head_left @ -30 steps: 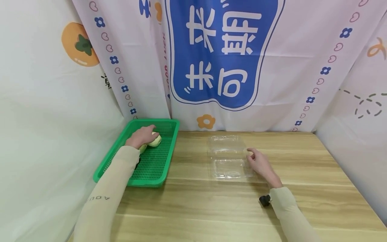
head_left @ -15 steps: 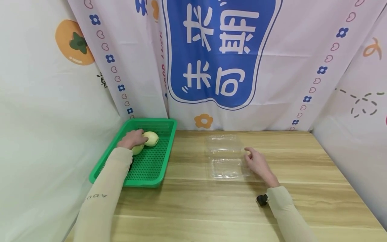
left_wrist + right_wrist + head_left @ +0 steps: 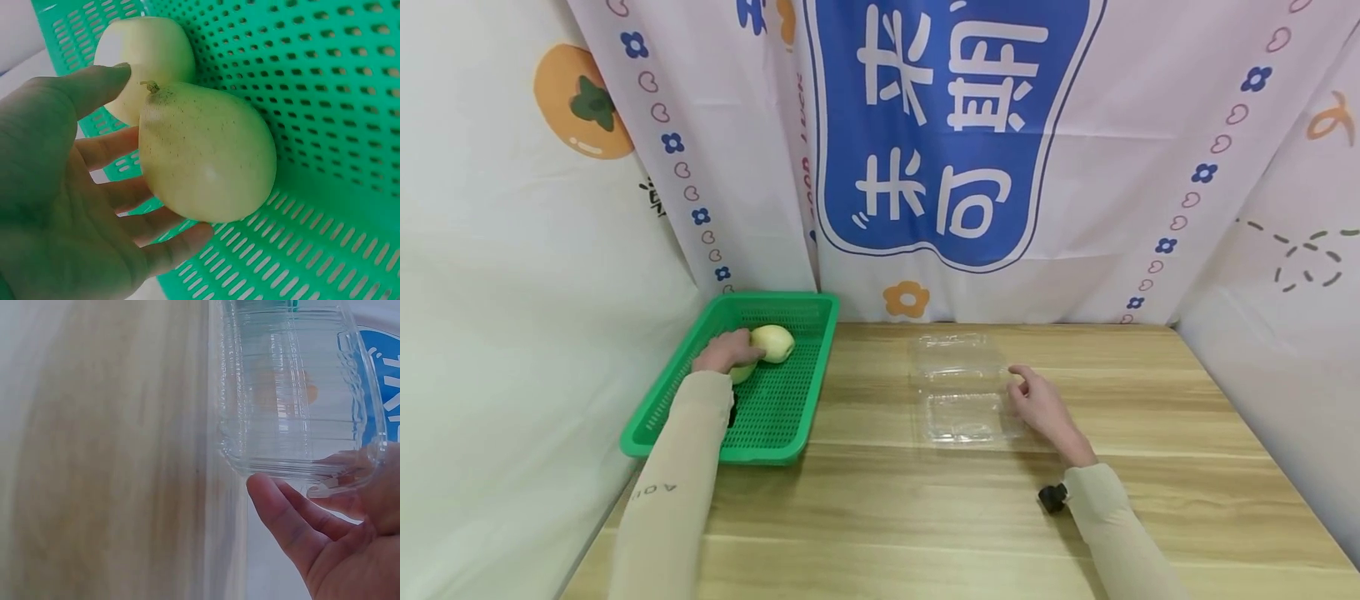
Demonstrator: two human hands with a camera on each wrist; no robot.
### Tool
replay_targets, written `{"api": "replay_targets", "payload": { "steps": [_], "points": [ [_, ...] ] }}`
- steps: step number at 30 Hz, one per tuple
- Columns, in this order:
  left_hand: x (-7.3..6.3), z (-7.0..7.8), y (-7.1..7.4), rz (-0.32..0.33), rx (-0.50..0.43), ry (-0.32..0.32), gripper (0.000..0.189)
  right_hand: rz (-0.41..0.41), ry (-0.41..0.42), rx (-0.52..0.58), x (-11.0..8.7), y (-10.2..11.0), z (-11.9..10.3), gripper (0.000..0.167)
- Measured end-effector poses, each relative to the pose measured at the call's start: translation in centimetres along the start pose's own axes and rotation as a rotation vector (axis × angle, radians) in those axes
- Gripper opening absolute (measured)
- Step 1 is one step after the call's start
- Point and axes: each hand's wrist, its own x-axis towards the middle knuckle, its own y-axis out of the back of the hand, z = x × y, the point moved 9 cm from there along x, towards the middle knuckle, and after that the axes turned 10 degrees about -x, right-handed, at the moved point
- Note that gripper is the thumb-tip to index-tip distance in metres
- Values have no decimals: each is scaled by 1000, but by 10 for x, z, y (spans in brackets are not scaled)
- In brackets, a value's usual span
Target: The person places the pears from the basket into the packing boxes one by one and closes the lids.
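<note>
In the green basket [image 3: 808, 400], my left hand [image 3: 724, 352] is at a pale green pear [image 3: 209, 153]. The left wrist view shows its fingers loosely extended along the pear's side, the thumb above near the stem. A second pale pear [image 3: 772, 343] lies right beside, touching the first, partly behind the thumb. On the table, a clear plastic clamshell box [image 3: 962, 417] lies opened flat. My right hand [image 3: 1043, 410] holds its right edge; in the right wrist view fingers show on both sides of the rim, some through the clear plastic.
The wooden table [image 3: 880, 517] extends across the front. White printed cloth walls [image 3: 1120, 167] enclose its back and sides. The basket's left side stands close to the left wall. A small black wrist camera [image 3: 1052, 498] sits at the right cuff.
My left hand has drawn back slightly and lowered from the far pear toward the nearer one, exposing more of the far pear. The right hand and the box stay in place.
</note>
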Motion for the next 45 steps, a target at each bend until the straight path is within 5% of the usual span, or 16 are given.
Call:
{"api": "replay_targets", "payload": {
  "steps": [9, 25, 45],
  "points": [
    [4, -7, -8, 18, -17, 20, 72, -47, -23, 28, -1, -1, 4, 46],
    [5, -8, -9, 65, 20, 35, 62, -43, -9, 25, 2, 0, 1, 46],
    [7, -4, -20, -79, 75, 59, 61, -56, -22, 34, 0, 0, 6, 46]
  ]
}}
